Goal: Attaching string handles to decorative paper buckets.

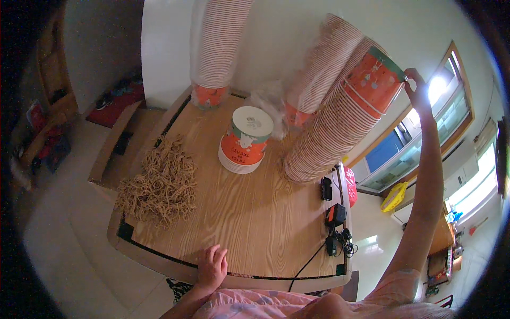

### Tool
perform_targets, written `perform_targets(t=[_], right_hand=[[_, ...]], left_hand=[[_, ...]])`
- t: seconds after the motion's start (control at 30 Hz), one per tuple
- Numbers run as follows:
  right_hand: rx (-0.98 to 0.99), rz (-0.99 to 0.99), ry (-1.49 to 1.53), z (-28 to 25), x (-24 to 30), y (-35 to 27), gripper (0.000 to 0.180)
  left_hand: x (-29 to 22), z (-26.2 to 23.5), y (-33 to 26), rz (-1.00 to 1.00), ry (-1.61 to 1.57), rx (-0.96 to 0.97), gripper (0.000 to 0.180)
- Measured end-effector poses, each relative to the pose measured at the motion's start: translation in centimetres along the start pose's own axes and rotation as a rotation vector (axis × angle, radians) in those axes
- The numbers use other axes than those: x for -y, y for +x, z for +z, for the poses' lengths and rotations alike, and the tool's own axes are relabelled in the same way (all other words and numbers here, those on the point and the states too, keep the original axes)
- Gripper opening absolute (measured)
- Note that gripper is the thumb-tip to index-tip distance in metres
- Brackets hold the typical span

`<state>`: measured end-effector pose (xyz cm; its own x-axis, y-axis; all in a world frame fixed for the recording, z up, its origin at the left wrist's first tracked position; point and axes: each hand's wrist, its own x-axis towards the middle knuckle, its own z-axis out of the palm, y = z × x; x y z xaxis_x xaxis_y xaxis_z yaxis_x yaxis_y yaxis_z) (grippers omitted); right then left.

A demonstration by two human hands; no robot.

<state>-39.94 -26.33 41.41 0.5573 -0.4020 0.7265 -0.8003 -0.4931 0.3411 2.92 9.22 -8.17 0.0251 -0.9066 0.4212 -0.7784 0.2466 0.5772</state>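
Observation:
My right hand (418,91) is raised at the far right, its fingers pinched at the side of the top orange and green paper bucket (375,78). That bucket sits upside down on a tall nested stack of paper buckets (329,130). My left hand (212,267) lies at the table's near edge with its fingers loosely stretched out and nothing in it. Mid-table stands a short upside-down stack of orange paper buckets (243,150) with a white base on top. A tangled heap of brown twine (162,186) lies to its left.
Two plastic-wrapped bucket stacks (223,48) (324,64) stand along the back, with crumpled clear plastic (268,103) between them. A black power adapter (336,214) and cables lie on the right edge of the wooden table (255,223). An open cardboard box (119,143) is at the left.

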Motion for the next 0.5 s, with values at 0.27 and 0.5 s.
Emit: perform_targets(t=[0.27,0.5], right_hand=[[0.006,0.011,-0.015,0.4,0.3,-1.6,0.039],[-0.180,-0.043,-0.124,1.9,4.4,-2.7,0.054]], left_hand=[[-0.1,-0.1,-0.2,0.008,-0.002,0.005,0.032],[0.1,0.0,-0.4,0.040,0.018,0.007,0.030]])
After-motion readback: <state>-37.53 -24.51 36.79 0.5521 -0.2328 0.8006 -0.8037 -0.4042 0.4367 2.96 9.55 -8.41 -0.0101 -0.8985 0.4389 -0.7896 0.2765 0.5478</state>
